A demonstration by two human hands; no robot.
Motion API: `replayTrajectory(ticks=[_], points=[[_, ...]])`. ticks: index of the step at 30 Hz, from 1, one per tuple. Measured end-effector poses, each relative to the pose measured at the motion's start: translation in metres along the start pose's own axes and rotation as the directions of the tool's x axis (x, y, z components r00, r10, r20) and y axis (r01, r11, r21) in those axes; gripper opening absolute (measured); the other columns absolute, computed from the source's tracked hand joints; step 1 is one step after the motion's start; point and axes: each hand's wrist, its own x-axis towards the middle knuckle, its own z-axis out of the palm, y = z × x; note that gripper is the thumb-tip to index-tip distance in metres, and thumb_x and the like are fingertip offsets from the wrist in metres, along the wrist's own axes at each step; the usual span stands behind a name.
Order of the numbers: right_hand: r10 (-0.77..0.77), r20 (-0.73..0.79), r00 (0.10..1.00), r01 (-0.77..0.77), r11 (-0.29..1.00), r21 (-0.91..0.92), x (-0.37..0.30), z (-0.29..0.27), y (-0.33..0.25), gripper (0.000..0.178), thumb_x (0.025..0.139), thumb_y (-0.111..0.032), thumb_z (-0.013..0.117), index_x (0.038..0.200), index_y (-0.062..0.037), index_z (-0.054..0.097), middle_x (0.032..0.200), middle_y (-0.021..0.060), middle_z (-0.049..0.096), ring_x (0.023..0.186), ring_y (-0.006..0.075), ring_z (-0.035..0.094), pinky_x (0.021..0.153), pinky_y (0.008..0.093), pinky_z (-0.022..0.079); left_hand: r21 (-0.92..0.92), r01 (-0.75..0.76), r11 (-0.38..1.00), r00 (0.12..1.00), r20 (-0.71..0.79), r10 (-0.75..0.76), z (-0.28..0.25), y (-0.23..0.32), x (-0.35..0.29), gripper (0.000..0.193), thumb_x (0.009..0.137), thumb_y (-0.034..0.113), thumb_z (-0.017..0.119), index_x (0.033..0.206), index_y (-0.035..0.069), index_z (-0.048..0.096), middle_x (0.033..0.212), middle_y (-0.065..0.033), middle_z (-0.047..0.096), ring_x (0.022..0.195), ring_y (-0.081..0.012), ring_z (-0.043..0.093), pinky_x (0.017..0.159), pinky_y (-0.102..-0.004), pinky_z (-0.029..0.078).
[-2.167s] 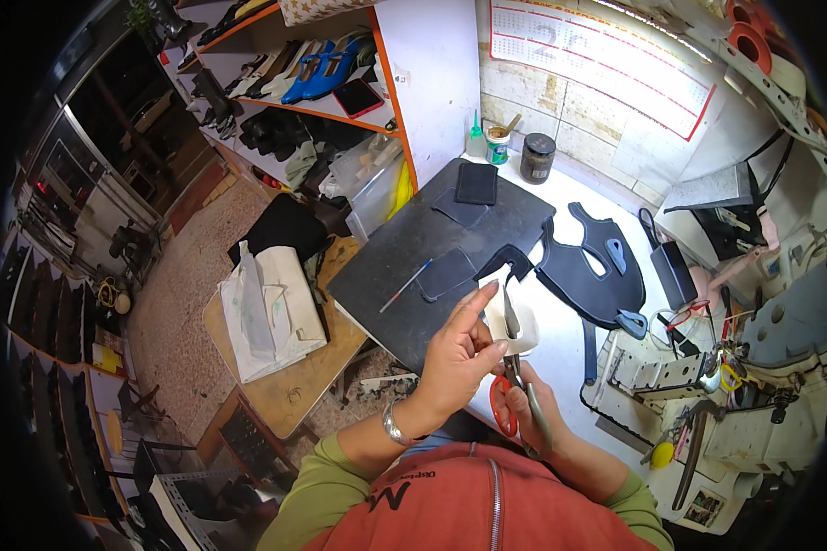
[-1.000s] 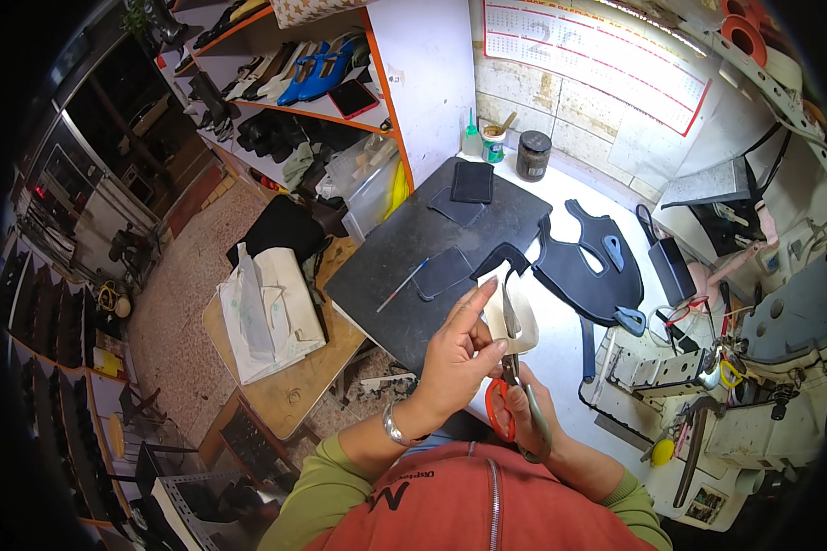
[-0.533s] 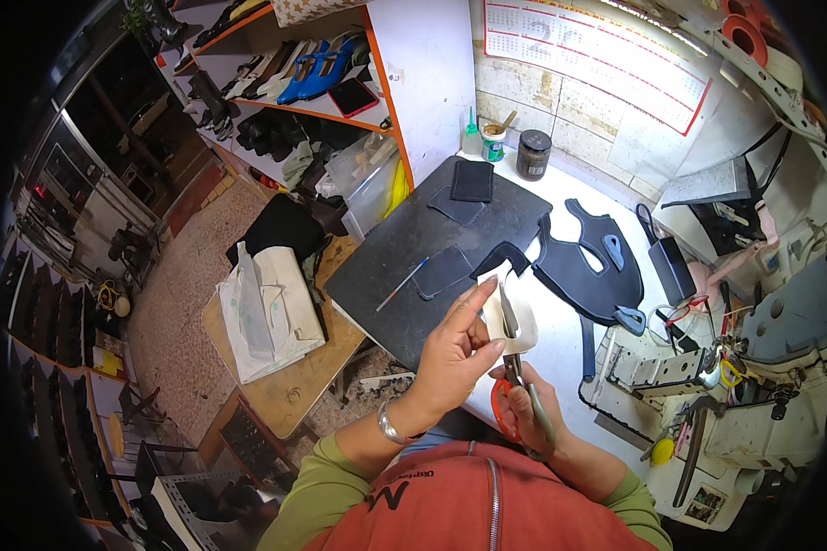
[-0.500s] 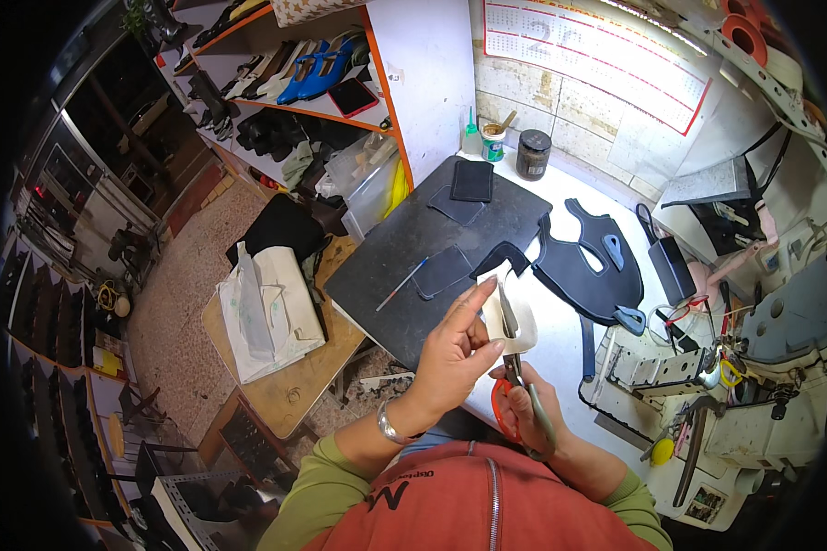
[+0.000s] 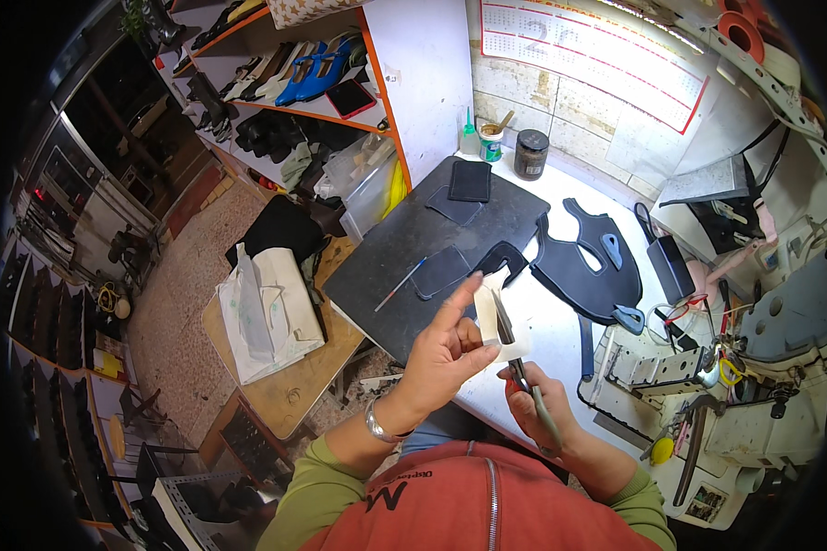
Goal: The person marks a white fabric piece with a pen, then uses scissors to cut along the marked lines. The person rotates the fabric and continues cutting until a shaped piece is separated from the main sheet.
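Observation:
My left hand (image 5: 439, 360) pinches a cream-coloured sheet piece (image 5: 489, 317) between thumb and fingers, its index finger stretched along the edge. In my right hand (image 5: 560, 424) is a pair of scissors (image 5: 518, 375) with greenish-grey and red handles. Their blades reach up across the cream piece, close to my left thumb. Just beyond its top edge is a black curved piece (image 5: 504, 261); whether the two are joined I cannot tell. A black cut-out panel (image 5: 574, 280) with grey-blue patches lies to the right on the white bench.
A dark cutting mat (image 5: 358, 275) carries dark stitched patches (image 5: 470, 181) and a thin pen (image 5: 401, 285). Behind it stand a dark jar (image 5: 531, 156), a small pot (image 5: 491, 145) and a green-tipped bottle (image 5: 470, 138). Tools and machine parts crowd the right; a low wooden table (image 5: 289, 404) is left.
The scissor handles have come closer together and less red shows. The cream piece has turned and shifted slightly left, and my left hand has moved a little left with it.

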Motion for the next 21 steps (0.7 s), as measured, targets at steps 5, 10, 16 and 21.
replayTrajectory(ticks=[5, 10, 16, 21], points=[[-0.077, -0.011, 0.997, 0.075, 0.993, -0.096, 0.0, 0.004, -0.008, 0.048, 0.085, -0.041, 0.064, 0.108, 0.0007, 0.056, 0.068, 0.0033, 0.051, 0.06, 0.0109, 0.047, 0.055, 0.0252, 0.041, -0.058, -0.069, 0.996, 0.98, -0.193, 0.057, 0.007, -0.011, 0.008, 0.02, 0.092, 0.01, 0.057, 0.11, 0.003, 0.05, 0.074, 0.0035, 0.049, 0.065, -0.0022, 0.043, 0.059, -0.0171, 0.038], [-0.166, -0.008, 0.986, 0.161, 0.966, -0.201, -0.001, 0.005, -0.008, 0.056, 0.088, -0.05, 0.058, 0.109, 0.0024, 0.054, 0.068, 0.0014, 0.05, 0.061, 0.0091, 0.046, 0.055, 0.0247, 0.04, 0.111, -0.026, 0.994, 0.992, -0.116, 0.039, -0.003, -0.014, 0.009, 0.018, 0.098, 0.017, 0.048, 0.087, 0.004, 0.054, 0.079, 0.0041, 0.053, 0.07, -0.0012, 0.044, 0.064, -0.0178, 0.037], [-0.112, -0.017, 0.994, 0.107, 0.977, -0.183, 0.004, 0.007, -0.022, 0.052, 0.088, -0.05, 0.055, 0.099, 0.0005, 0.051, 0.066, 0.0005, 0.047, 0.06, 0.009, 0.042, 0.055, 0.025, 0.038, 0.347, -0.122, 0.93, 0.987, -0.056, 0.15, -0.004, -0.01, 0.011, 0.027, 0.096, 0.015, 0.05, 0.074, 0.002, 0.043, 0.069, 0.0, 0.038, 0.065, -0.007, 0.035, 0.057, -0.0235, 0.033], [-0.064, -0.008, 0.998, 0.063, 0.992, -0.111, 0.005, 0.011, -0.017, 0.041, 0.086, -0.038, 0.06, 0.1, -0.0002, 0.051, 0.07, 0.0055, 0.051, 0.061, 0.0132, 0.047, 0.057, 0.0279, 0.041, 0.342, -0.138, 0.929, 0.987, -0.036, 0.16, -0.005, -0.006, 0.013, 0.025, 0.095, 0.014, 0.05, 0.075, 0.001, 0.043, 0.069, -0.0015, 0.037, 0.065, -0.0086, 0.036, 0.058, -0.0241, 0.034]])
